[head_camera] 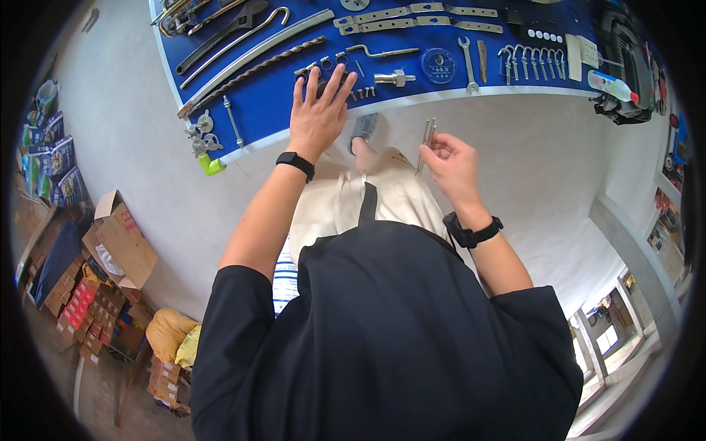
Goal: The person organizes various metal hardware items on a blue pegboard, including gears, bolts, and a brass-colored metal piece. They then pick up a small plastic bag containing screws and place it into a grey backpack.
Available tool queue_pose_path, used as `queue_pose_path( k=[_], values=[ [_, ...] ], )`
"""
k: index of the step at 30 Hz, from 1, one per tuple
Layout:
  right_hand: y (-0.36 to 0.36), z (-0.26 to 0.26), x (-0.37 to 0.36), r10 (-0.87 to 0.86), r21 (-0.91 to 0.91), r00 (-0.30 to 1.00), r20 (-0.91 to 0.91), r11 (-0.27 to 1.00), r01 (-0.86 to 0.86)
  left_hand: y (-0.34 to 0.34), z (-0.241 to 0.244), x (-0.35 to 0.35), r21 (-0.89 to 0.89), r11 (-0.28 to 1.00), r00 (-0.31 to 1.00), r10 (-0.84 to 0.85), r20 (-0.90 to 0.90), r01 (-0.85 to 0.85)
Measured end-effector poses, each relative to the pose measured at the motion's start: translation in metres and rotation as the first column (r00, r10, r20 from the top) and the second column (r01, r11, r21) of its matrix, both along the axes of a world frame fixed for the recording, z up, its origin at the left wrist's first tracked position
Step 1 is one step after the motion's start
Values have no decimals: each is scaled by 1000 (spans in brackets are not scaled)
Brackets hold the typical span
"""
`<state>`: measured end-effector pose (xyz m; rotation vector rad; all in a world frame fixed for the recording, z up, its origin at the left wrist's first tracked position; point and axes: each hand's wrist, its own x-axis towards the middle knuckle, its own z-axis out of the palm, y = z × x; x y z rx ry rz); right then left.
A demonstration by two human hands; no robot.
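My left hand (320, 113) reaches over the front edge of the blue tabletop (259, 105), its fingers spread. Beneath its fingertips are small metal hose clamps (326, 63) and a dark object I cannot make out. In front of the table edge, my right hand (452, 162) pinches several thin metal rods (427, 140), perhaps long screws or nails. Right of my left hand lie a few short screws (361, 93), a brass-and-steel hose fitting (394, 78) and a cranked metal rod (383, 52). A threaded rod with nuts (233, 121) is to its left.
Across the table lie an adjustable wrench (220, 38), a long drill bit (265, 69), perforated metal straps (419, 21), a round clear-lidded case (438, 65), a combination wrench (469, 63) and a row of hooks (532, 62). Cardboard boxes (124, 240) stand at left.
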<state>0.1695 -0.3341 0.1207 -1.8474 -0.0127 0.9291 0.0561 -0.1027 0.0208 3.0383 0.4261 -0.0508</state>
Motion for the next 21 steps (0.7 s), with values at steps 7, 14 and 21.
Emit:
queue_pose_path(
  k=[7, 14, 21],
  values=[
    [1, -1, -3, -87, 36, 991, -101, 995, 91, 0, -9, -2, -6, 999, 999, -35, 9, 35],
    [10, 2, -3, -54, 62, 994, -91, 996, 59, 3, -18, -17, -12, 1000, 998, -3, 69, 4],
    [30, -1, -5, 22, 67, 996, -85, 998, -16, 14, -22, -41, 39, 998, 998, 41, 46, -43]
  ],
)
